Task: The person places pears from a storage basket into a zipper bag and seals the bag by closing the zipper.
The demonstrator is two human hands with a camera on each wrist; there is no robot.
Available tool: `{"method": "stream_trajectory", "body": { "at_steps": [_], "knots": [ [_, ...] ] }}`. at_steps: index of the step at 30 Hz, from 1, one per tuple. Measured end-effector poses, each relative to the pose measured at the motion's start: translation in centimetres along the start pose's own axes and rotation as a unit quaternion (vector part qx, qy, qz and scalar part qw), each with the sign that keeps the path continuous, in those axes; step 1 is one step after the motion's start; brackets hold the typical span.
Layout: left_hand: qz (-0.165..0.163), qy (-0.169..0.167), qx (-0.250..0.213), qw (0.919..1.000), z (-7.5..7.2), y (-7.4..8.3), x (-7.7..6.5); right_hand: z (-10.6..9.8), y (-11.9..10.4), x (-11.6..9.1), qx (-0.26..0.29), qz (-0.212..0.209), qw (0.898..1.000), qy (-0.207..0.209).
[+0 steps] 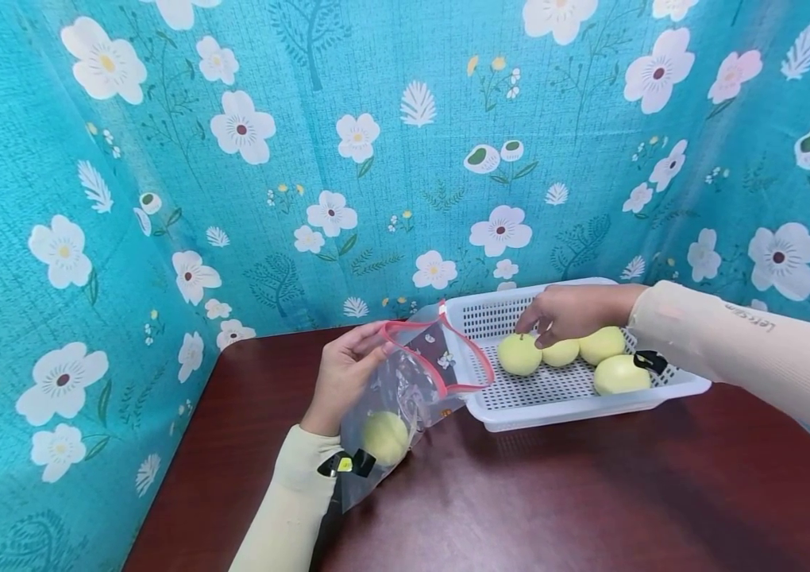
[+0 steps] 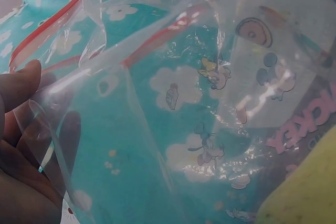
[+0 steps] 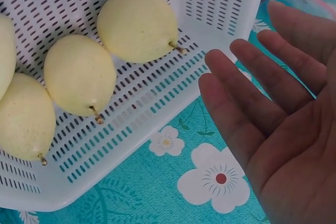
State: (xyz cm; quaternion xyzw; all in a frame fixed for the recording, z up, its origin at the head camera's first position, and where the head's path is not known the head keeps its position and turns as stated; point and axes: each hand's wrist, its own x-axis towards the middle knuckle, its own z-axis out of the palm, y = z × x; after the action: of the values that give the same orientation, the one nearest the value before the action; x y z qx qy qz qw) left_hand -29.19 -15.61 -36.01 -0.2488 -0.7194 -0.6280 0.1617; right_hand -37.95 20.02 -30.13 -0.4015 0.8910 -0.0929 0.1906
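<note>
In the head view, my left hand holds a clear zip bag by its red-edged mouth, thumb against fingers. The mouth gapes toward the basket, and one pale yellow-green pear lies low inside. Cartoon prints mark the bag's plastic in the left wrist view. Over the white basket hovers my right hand, just above the leftmost pear. Its fingers are spread and relaxed with nothing in them, as the right wrist view shows. Several pears with short stems, including one nearest pear, sit in the basket.
The basket stands toward the back right of a dark red-brown table, its left end close behind the bag mouth. A turquoise flowered cloth hangs behind and on both sides.
</note>
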Motion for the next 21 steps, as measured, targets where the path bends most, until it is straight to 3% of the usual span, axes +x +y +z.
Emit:
{"method": "stream_trajectory", "body": {
  "at_steps": [21],
  "knots": [
    [0.007,0.002,0.002,1.0,0.1,0.0,0.1,1.5,2.5,1.7,-0.007,-0.001,1.0,0.009]
  ]
}}
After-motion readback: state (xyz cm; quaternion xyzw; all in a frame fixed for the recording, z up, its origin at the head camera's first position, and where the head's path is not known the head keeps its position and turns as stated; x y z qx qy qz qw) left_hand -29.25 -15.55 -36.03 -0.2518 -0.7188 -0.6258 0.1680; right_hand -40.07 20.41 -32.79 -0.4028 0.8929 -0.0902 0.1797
